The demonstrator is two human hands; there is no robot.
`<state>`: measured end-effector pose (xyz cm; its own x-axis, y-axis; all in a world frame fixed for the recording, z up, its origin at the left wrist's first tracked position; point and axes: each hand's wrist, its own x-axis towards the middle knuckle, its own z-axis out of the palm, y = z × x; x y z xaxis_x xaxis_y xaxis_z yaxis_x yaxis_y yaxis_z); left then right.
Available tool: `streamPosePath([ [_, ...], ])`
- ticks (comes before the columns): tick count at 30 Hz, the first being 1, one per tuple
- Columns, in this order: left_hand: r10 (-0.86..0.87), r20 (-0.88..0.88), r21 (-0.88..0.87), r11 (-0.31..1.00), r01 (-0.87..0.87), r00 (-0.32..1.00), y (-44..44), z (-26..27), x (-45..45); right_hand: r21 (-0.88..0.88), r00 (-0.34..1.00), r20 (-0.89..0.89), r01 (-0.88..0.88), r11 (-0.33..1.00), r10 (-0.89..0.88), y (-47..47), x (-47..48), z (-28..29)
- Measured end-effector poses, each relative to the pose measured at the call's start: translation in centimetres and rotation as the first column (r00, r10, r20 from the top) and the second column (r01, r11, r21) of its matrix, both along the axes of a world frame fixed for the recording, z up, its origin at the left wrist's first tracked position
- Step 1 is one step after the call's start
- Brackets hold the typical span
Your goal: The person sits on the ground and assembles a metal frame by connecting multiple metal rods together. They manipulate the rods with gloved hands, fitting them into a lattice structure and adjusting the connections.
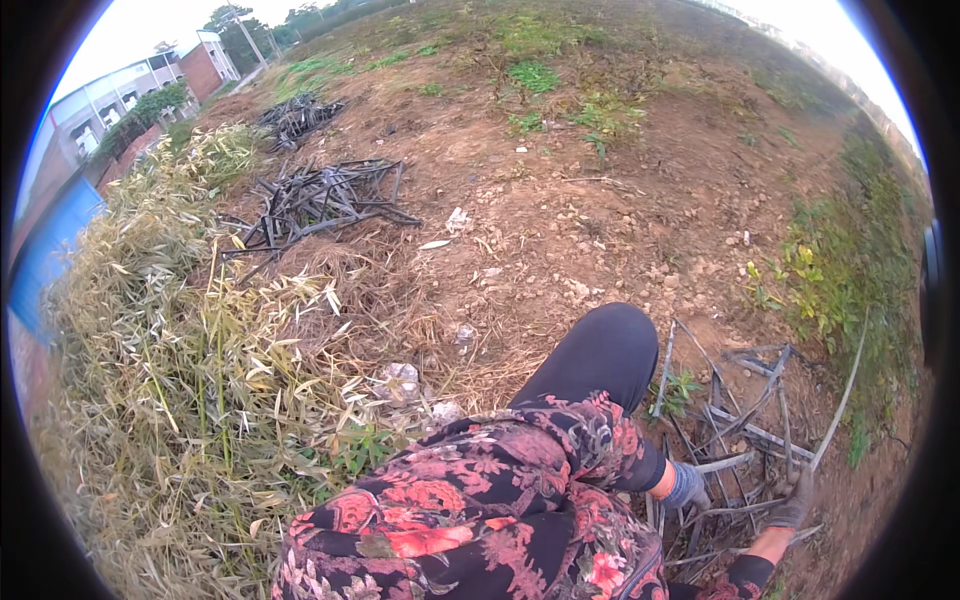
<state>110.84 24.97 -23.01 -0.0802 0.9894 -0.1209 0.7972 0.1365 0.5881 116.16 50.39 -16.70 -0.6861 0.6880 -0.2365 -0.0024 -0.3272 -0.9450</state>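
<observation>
Both my hands wear knitted work gloves and are among a loose heap of thin, grey, angular strips [750,427] on bare soil at the lower right. My left hand [686,486], in a blue-grey glove, is at the heap's near left side, its fingers pointing down by the strips; whether they grip one is unclear. Farther right, my right hand [796,501] has its darker glove closed around a long pale strip [844,405], which rises from the hand towards the plants. The material of the strips cannot be told.
My bent knee [607,352] is beside the heap. Dry bamboo-like foliage [187,375] covers the left. Two more dark piles, one nearer [322,202] and one farther [300,116], lie on the soil. Green plants [862,262] grow at the right; clear plastic [397,381] lies near my sleeve.
</observation>
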Motion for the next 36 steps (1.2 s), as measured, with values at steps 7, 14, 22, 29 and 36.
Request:
streamPosePath([
  [7, 0.517, 0.287, -0.236, 0.854, -0.463, 0.807, 1.6, -4.1, -3.1, 0.469, 0.856, 0.102, -0.491, 0.734, 0.507, -11.5, 1.1, 7.1],
  [14, 0.425, 0.389, 0.158, 0.843, -0.514, 0.817, 2.8, -6.2, -4.9, 0.498, 0.459, 0.391, -0.835, 0.236, 0.798, -18.2, 3.1, 6.8],
  [22, -0.077, 0.839, -0.197, 0.880, -0.431, -0.539, 5.0, 4.8, -6.9, 0.476, 0.375, 0.476, -0.870, 0.125, 0.796, -17.7, 3.5, 5.5],
  [29, 0.020, 0.977, -0.138, 0.821, -0.555, -0.214, 2.5, 13.3, -11.1, 0.405, 0.597, 0.584, -0.802, 0.439, 0.551, -10.1, 4.3, 1.6],
  [36, -0.086, 0.932, 0.242, 0.872, -0.425, 0.353, 1.0, 11.2, -0.5, 0.529, 0.971, 0.107, -0.237, 0.815, 0.213, 1.8, 3.1, -6.4],
])
